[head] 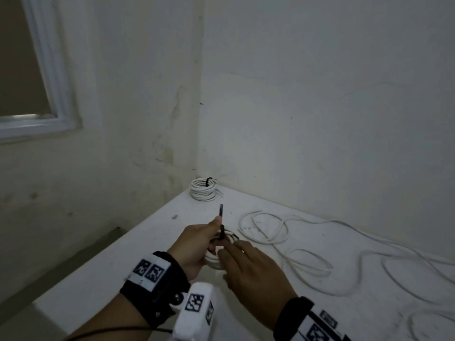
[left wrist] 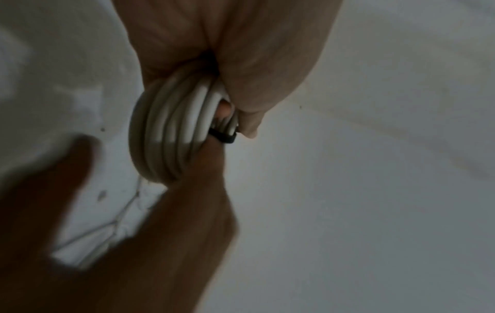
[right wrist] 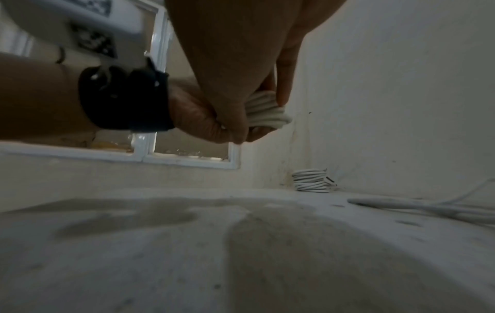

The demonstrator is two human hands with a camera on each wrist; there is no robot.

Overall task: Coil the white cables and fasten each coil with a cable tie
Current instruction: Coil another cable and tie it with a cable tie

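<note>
The left hand was curled round a small coil of white cable, gripping its turns together above the white table; a black cable tie was already looped about the bundle, its free tail standing up past the left thumb; the tie's head sat against the strands. The right hand lay over the near side of the coil, fingers fairly straight, steadying it rather than clearly gripping; whether any finger pinched the cable I could not tell. The step in hand looked like fastening; the next move would call for pulling the tail snug while the coil was kept from springing open. Further out, a tied coil stood in the corner; loose cable sprawled to the right, not yet coiled.
</note>
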